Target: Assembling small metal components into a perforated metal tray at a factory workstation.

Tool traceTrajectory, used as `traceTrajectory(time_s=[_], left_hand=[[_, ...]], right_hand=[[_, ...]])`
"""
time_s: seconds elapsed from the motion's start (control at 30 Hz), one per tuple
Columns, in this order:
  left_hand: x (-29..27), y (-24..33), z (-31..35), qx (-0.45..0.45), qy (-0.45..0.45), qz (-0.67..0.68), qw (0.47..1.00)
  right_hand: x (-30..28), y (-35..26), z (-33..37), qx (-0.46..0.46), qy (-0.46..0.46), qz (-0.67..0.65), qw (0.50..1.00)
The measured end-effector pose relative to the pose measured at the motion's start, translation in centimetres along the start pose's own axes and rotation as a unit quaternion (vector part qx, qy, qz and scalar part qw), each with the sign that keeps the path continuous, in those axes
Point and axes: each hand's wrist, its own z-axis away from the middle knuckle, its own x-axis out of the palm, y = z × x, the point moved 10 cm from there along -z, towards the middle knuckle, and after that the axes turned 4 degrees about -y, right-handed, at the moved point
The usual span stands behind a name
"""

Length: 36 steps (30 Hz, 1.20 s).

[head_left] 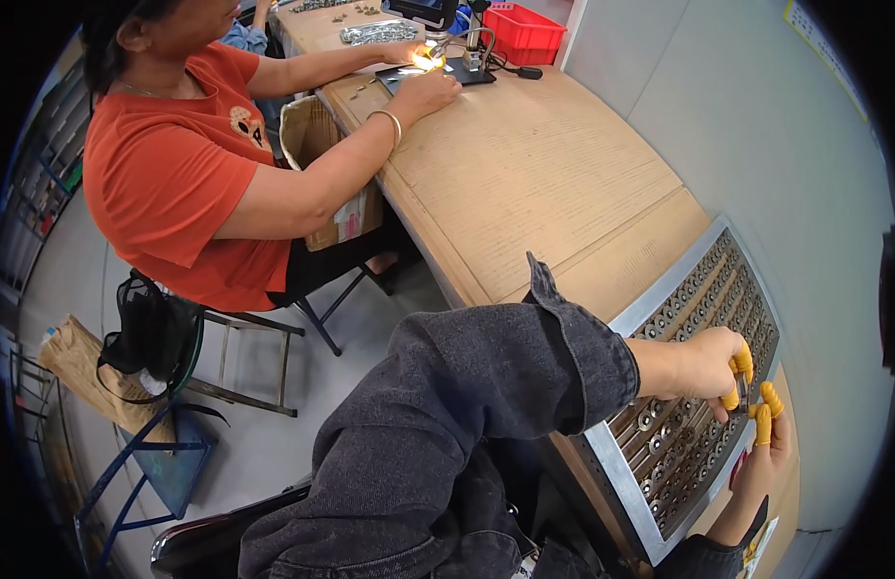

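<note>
Yellow finger cots cover several fingertips on both my hands. Over the right-hand edge of a metal-framed tray (640, 482), my left hand (700, 365) is closed in a pinch. My right hand (771, 449) comes up from below, its capped fingers pinching too. Between the two sets of fingertips is a small dark metal part (743, 394), mostly hidden by the fingers. Rows of small round metal pieces (674, 410) fill the tray under my left wrist. My left forearm, in a dark denim sleeve, reaches across the tray's near side.
A cardboard-covered table (534, 164) runs away to the far left along a pale wall (717, 87). There a person in an orange shirt (177, 164) works under a bright light. A red bin (524, 34) stands behind. Stools (254, 357) and a brown paper bag (105, 376) are at left.
</note>
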Motion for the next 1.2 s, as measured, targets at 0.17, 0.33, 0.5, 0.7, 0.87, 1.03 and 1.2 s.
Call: traceTrajectory(time_s=[0.17,0.33,0.5,0.7,0.87,1.03,1.2], left_hand=[[0.1,0.0,0.0,0.011,0.000,-0.022,1.000],[0.1,-0.2,-0.3,0.014,-0.007,-0.049,0.999],[0.1,0.3,0.2,0.011,-0.001,-0.050,0.999],[0.0,0.1,0.0,0.010,0.000,-0.050,0.999],[0.0,0.1,-0.1,0.010,-0.005,-0.055,0.998],[0.0,0.0,-0.3,0.013,-0.003,-0.057,0.998],[0.1,0.2,-0.2,0.016,-0.001,-0.059,0.998]], right_hand=[[1.4,-1.3,0.5,-0.030,-0.037,0.050,0.998],[2.1,-2.1,1.0,-0.020,-0.041,0.074,0.996],[2.7,-2.8,1.1,-0.017,-0.030,0.071,0.997],[2.8,-3.3,1.0,-0.036,-0.028,0.097,0.994],[2.7,-3.2,1.1,-0.051,-0.031,0.099,0.993],[2.6,-3.0,1.0,-0.052,-0.026,0.099,0.993],[2.5,-3.0,1.0,-0.058,-0.028,0.096,0.993]])
